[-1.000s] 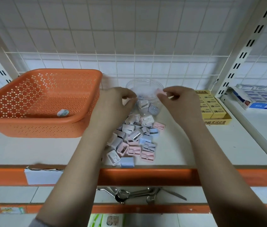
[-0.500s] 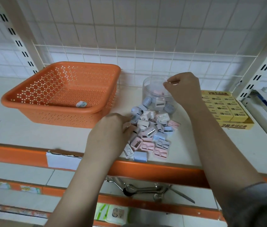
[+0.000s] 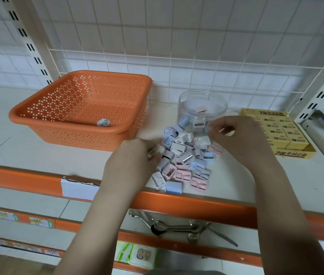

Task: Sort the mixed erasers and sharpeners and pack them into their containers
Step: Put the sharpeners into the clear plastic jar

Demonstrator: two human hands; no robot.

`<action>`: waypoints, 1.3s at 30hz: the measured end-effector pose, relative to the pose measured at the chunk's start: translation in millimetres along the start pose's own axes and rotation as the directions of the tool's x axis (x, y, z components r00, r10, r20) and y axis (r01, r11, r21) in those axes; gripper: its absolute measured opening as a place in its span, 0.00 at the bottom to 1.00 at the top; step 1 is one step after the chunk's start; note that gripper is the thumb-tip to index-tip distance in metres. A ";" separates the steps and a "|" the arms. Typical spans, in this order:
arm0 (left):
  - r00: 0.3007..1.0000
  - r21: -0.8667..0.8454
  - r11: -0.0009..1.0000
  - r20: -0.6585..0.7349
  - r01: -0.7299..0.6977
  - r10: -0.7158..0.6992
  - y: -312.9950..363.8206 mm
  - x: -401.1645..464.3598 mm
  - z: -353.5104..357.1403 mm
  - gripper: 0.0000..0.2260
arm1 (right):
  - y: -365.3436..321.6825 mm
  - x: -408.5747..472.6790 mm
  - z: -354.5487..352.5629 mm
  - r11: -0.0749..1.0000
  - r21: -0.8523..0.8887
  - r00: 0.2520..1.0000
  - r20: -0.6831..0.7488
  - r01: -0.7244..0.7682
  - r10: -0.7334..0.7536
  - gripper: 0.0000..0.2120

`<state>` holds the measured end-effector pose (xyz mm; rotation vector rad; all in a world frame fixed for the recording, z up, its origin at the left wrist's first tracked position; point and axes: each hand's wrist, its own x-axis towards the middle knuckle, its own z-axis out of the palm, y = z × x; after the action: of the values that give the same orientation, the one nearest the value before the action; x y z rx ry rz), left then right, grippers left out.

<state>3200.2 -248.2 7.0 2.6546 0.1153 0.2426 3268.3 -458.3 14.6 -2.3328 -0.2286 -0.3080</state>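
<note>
Pile: small pastel plastic sharpeners (image 3: pixel 187 158) in pink, blue and white, heaped on the white shelf board (image 3: pixel 38 153); heap runs lengthwise from the front orange shelf edge (image 3: pixel 197 205) back to the jar, pieces facing every way, several blade-side up.
Jar: clear round plastic jar (image 3: pixel 202 105), upright, mouth open, just behind the pile; a pink sharpener (image 3: pixel 200 109) and a few others inside.
Basket: orange perforated plastic basket (image 3: pixel 81 108), left of the pile, long axis across the shelf; one small white eraser with a printed label (image 3: pixel 103 122) lying at its near wall, long axis roughly left to right.
Eraser box: yellow cardboard box of wrapped erasers (image 3: pixel 280 132), right of the jar, erasers packed flat in rows.
Left hand: left hand (image 3: pixel 131 165) at the pile's left edge, fingers curled round a small white sharpener (image 3: pixel 156 152), mostly hidden by the fingers.
Right hand: right hand (image 3: pixel 242 139) low over the pile's right side, near the jar; fingertips drawn together, apparently pinching something small and pale, too blurred to name.
Lower shelf: metal spoons and wrenches (image 3: pixel 179 228) under the orange edge.
</note>
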 end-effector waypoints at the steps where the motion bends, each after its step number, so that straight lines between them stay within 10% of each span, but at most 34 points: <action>1: 0.999 -0.030 0.999 -0.023 -0.028 0.028 1.3 1.8 -2.4 0.10 | 1.6 -2.5 -0.2 0.999 -0.041 0.997 0.071 0.004 -0.001 0.09; 8: 0.963 -0.080 0.972 -0.174 -0.220 0.204 28.7 29.2 -17.6 0.11 | 5.9 -12.5 5.2 0.988 -0.149 0.985 0.173 0.033 -0.007 0.12; 27: 0.944 0.024 0.950 0.122 -0.311 0.306 82.6 124.0 8.8 0.11 | 28.4 -47.2 -22.3 0.997 -0.076 0.995 0.095 -0.035 0.042 0.04; 39: 0.943 -0.105 0.937 -0.033 -0.334 0.332 36.7 45.7 4.3 0.10 | 5.0 -15.1 -14.3 0.996 0.075 0.932 -0.357 -0.037 0.062 0.11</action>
<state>3247.3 -277.1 27.1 2.5494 -0.3381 0.3674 3253.0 -473.1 16.7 -2.1647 0.0006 -0.6819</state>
